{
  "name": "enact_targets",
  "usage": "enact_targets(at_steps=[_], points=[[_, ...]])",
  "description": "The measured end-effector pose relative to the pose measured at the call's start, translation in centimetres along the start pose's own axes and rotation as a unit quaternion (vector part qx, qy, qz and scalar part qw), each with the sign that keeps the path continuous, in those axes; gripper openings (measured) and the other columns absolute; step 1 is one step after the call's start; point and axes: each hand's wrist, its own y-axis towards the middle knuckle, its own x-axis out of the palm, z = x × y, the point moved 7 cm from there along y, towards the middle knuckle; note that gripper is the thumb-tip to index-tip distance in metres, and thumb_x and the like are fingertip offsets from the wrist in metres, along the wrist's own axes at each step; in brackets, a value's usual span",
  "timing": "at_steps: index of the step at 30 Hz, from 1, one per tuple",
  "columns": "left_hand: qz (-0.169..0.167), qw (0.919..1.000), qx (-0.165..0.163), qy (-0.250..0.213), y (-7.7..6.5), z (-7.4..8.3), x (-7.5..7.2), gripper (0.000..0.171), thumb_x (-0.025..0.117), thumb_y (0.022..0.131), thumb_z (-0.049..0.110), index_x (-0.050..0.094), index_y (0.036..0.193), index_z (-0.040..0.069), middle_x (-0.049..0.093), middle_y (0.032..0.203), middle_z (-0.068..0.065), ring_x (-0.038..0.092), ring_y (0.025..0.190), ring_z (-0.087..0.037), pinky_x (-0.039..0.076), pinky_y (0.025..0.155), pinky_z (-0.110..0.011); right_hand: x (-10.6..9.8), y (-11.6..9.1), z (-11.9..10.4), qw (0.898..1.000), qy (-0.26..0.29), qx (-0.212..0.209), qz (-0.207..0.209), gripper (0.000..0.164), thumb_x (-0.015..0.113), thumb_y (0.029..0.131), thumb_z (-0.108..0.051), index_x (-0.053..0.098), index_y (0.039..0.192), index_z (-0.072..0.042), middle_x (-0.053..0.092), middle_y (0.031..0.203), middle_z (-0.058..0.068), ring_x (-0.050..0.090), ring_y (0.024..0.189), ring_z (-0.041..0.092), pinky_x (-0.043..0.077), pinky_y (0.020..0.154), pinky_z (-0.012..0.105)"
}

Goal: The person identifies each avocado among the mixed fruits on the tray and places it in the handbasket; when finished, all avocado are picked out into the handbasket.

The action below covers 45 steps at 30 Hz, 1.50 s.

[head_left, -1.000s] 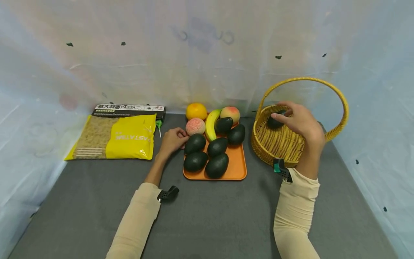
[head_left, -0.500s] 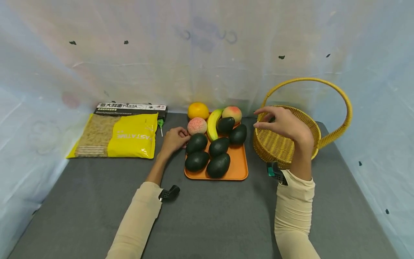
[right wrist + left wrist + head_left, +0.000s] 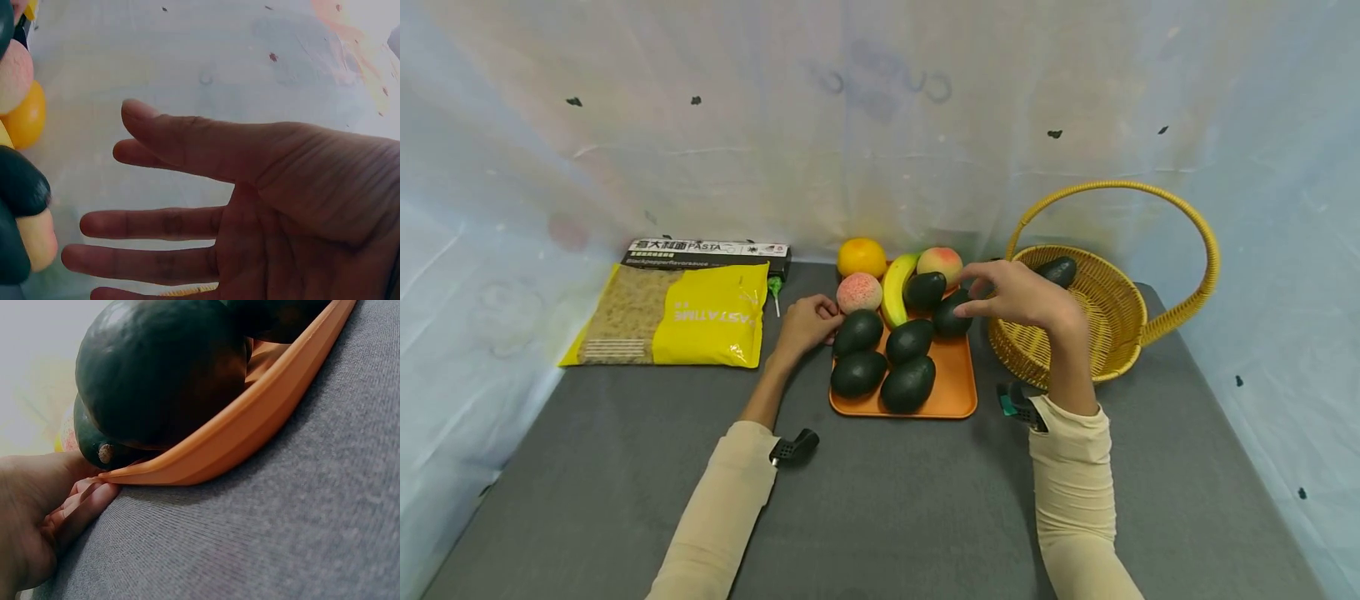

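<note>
My left hand [image 3: 806, 328] pinches the left rim of the orange tray [image 3: 957, 385]; in the left wrist view the thumb and curled fingers meet at the tray's edge, below a dark green avocado [image 3: 162, 369]. Several more avocados lie on the tray, with a peach [image 3: 940, 265], a banana [image 3: 894, 292], a speckled pink fruit [image 3: 859, 293] and an orange [image 3: 861, 257]. My right hand [image 3: 1021, 293] hovers between the tray and the wicker basket [image 3: 1017, 360], holding nothing, its fingers extended near the rightmost avocado [image 3: 950, 320]. One avocado [image 3: 1058, 271] sits in the basket.
At the left lie a yellow pasta bag [image 3: 707, 321] and, behind it, a black pasta box [image 3: 715, 252]. Beside them is a green lollipop [image 3: 775, 286]. The basket's tall handle [image 3: 1210, 258] arches above its rim. A pale sheet hangs behind the grey table [image 3: 887, 500].
My right hand has let go of the avocado inside the basket and moved left, out over the tray's right edge. The left hand stays at the tray's rim.
</note>
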Motion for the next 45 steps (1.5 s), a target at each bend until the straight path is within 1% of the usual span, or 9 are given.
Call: enact_targets(at_steps=[3, 6, 10, 13, 18, 25, 32, 39, 45], points=[[0.001, 1.0000, 0.001, 0.000, -0.1, 0.0, 0.0, 0.022, 0.075, 0.094, 0.023, 0.071, 0.099, 0.003, 0.075, 0.081, -0.014, 0.062, 0.049, -0.003, 0.055, 0.052, -0.021, 0.9, 0.6, -0.7, 1.000, 0.000, -0.021, -0.020, 0.044, 0.073, 0.099, -0.027, 0.066, 0.139, -0.012, 0.075, 0.120, 0.013, 0.070, 0.107, 0.027, 0.056, 0.093, 0.047], [0.004, 1.0000, 0.001, -0.001, -0.2, 0.0, -0.1, 0.022, 0.075, 0.093, 0.023, 0.071, 0.099, 0.003, 0.075, 0.081, -0.014, 0.062, 0.049, -0.003, 0.055, 0.052, -0.021, 1.7, 1.2, -1.5, 0.998, -0.002, -0.038, -0.041, 0.042, 0.074, 0.098, -0.027, 0.067, 0.137, -0.013, 0.076, 0.110, 0.010, 0.069, 0.096, 0.023, 0.055, 0.086, 0.041], [0.001, 1.0000, -0.005, 0.001, -0.2, -0.2, 0.0, 0.022, 0.075, 0.094, 0.024, 0.071, 0.099, 0.003, 0.075, 0.080, -0.013, 0.062, 0.049, -0.003, 0.055, 0.053, -0.022, 3.2, 1.7, -2.5, 0.994, -0.017, -0.057, -0.092, 0.042, 0.076, 0.096, -0.026, 0.067, 0.136, -0.014, 0.074, 0.102, 0.008, 0.067, 0.088, 0.019, 0.053, 0.079, 0.035], [0.001, 1.0000, -0.003, 0.001, -0.2, -0.1, 0.0, 0.022, 0.075, 0.094, 0.024, 0.071, 0.100, 0.003, 0.075, 0.081, -0.013, 0.062, 0.049, -0.004, 0.055, 0.053, -0.022, 4.2, 2.0, -3.1, 0.988, -0.031, -0.073, -0.129, 0.044, 0.077, 0.095, -0.024, 0.066, 0.136, -0.013, 0.074, 0.101, 0.007, 0.068, 0.089, 0.017, 0.055, 0.080, 0.034], [0.003, 1.0000, 0.002, -0.002, -0.1, 0.0, 0.0, 0.022, 0.075, 0.094, 0.024, 0.071, 0.099, 0.003, 0.075, 0.081, -0.014, 0.062, 0.050, -0.004, 0.055, 0.053, -0.023, 5.7, 2.5, -3.8, 0.979, -0.039, -0.088, -0.180, 0.044, 0.076, 0.096, -0.023, 0.066, 0.137, -0.011, 0.074, 0.106, 0.008, 0.069, 0.092, 0.018, 0.057, 0.084, 0.036], [0.001, 1.0000, 0.003, 0.001, -0.1, 0.0, 0.0, 0.022, 0.075, 0.093, 0.024, 0.071, 0.100, 0.003, 0.075, 0.083, -0.015, 0.062, 0.050, -0.004, 0.055, 0.053, -0.022, 7.8, 3.2, -4.4, 0.964, -0.038, -0.099, -0.245, 0.047, 0.075, 0.097, -0.020, 0.063, 0.141, -0.009, 0.071, 0.131, 0.013, 0.073, 0.100, 0.022, 0.059, 0.086, 0.034], [0.004, 1.0000, 0.005, 0.008, -0.1, 0.0, -0.2, 0.021, 0.075, 0.093, 0.023, 0.072, 0.099, 0.004, 0.075, 0.082, -0.014, 0.062, 0.049, -0.004, 0.055, 0.052, -0.022, 9.1, 3.7, -4.3, 0.956, -0.039, -0.068, -0.282, 0.048, 0.076, 0.096, -0.022, 0.062, 0.141, -0.014, 0.070, 0.125, 0.012, 0.070, 0.076, 0.022, 0.059, 0.070, 0.031], [0.003, 0.9999, 0.006, 0.011, 0.0, -0.1, -0.1, 0.023, 0.075, 0.094, 0.025, 0.072, 0.101, 0.004, 0.076, 0.084, -0.015, 0.062, 0.050, -0.004, 0.055, 0.054, -0.022, 9.9, 3.7, -3.6, 0.949, -0.029, -0.005, -0.313, 0.058, 0.080, 0.093, -0.027, 0.058, 0.147, -0.023, 0.064, 0.135, 0.011, 0.073, 0.085, 0.027, 0.060, 0.073, 0.033], [0.004, 0.9999, 0.006, 0.010, 0.0, -0.1, -0.1, 0.023, 0.075, 0.093, 0.024, 0.072, 0.100, 0.003, 0.076, 0.083, -0.015, 0.062, 0.050, -0.004, 0.054, 0.053, -0.021, 10.5, 3.9, -3.2, 0.943, -0.041, 0.015, -0.331, 0.065, 0.082, 0.091, -0.031, 0.055, 0.151, -0.029, 0.050, 0.155, 0.014, 0.074, 0.084, 0.024, 0.063, 0.075, 0.035]])
